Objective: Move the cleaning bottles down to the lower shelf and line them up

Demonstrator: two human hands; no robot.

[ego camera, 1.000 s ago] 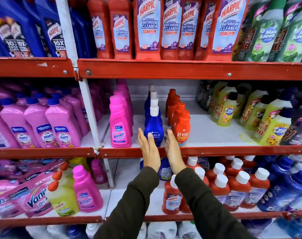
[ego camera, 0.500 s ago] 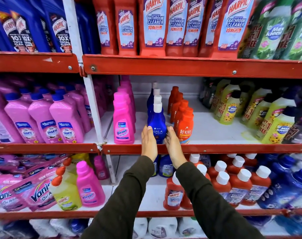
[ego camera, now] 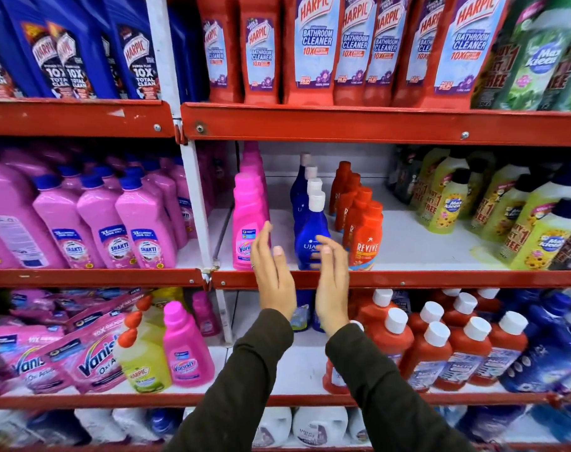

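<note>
A row of blue Ujala bottles with white caps stands on the middle shelf (ego camera: 408, 278), the front blue bottle (ego camera: 311, 228) at the shelf edge. Beside it are a row of orange Revive bottles (ego camera: 365, 238) on the right and pink Vanish bottles (ego camera: 246, 220) on the left. My left hand (ego camera: 272, 275) and my right hand (ego camera: 331, 282) are raised in front of the front blue bottle, fingers apart, one at each side, holding nothing. On the lower shelf (ego camera: 297, 363), two blue bottles (ego camera: 302, 313) show behind my wrists.
Red Harpic bottles with white caps (ego camera: 437, 350) crowd the lower shelf's right half. A pink Vanish bottle (ego camera: 184, 350), a yellow Harpic bottle (ego camera: 140, 363) and Vanish pouches (ego camera: 81, 357) fill its left. Yellow Max Kleen bottles (ego camera: 532, 230) stand at the middle shelf's right. A white upright post (ego camera: 196, 203) divides the bays.
Both hands rested at the base of the front blue bottle half a second ago. Now they have drawn back slightly and spread apart, with the fingers open.
</note>
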